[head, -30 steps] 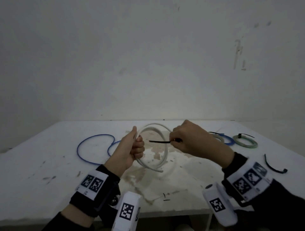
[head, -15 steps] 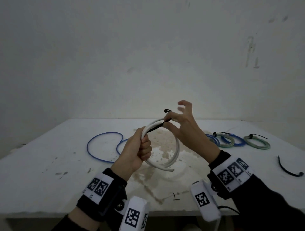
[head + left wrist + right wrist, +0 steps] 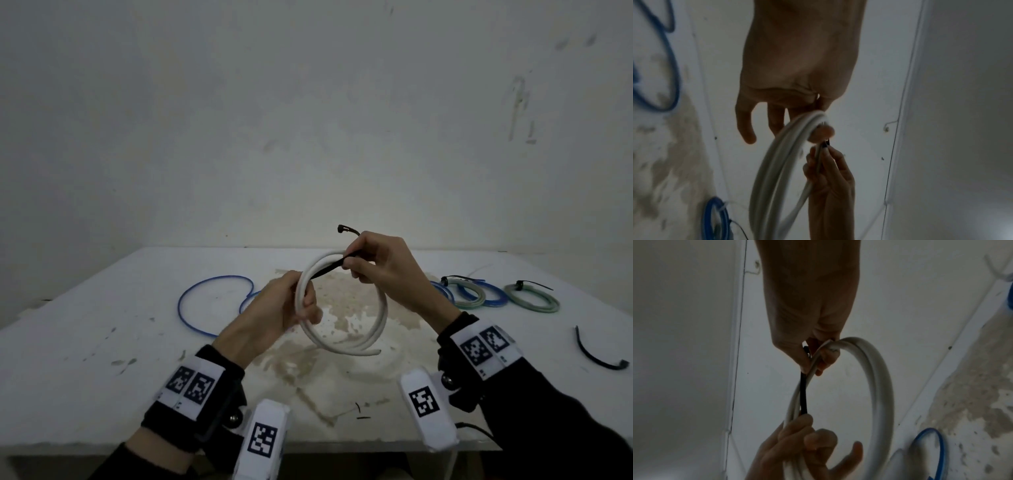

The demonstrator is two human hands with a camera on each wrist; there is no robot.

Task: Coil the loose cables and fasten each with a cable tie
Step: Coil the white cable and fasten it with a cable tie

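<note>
A white cable coil (image 3: 378, 325) is held upright above the table. My left hand (image 3: 294, 305) grips its left side, thumb and fingers curled round the strands. My right hand (image 3: 370, 265) pinches a black cable tie (image 3: 329, 269) at the coil's top; the tie runs along the strands toward the left hand, and its head (image 3: 342, 229) sticks up past the fingers. In the right wrist view the black tie (image 3: 803, 394) lies against the white coil (image 3: 879, 386) between both hands. The left wrist view shows the coil (image 3: 774, 170) blurred.
A loose blue cable (image 3: 212, 305) lies on the white table (image 3: 102, 342) at the left. Tied green and blue coils (image 3: 493, 294) lie at the right rear. A spare black tie (image 3: 596, 356) lies near the right edge. A stained patch marks the table's middle.
The right hand has closed its spread fingers on the tie at the coil's top. The tie now lies along the coil instead of pointing across it. The coil sits slightly higher.
</note>
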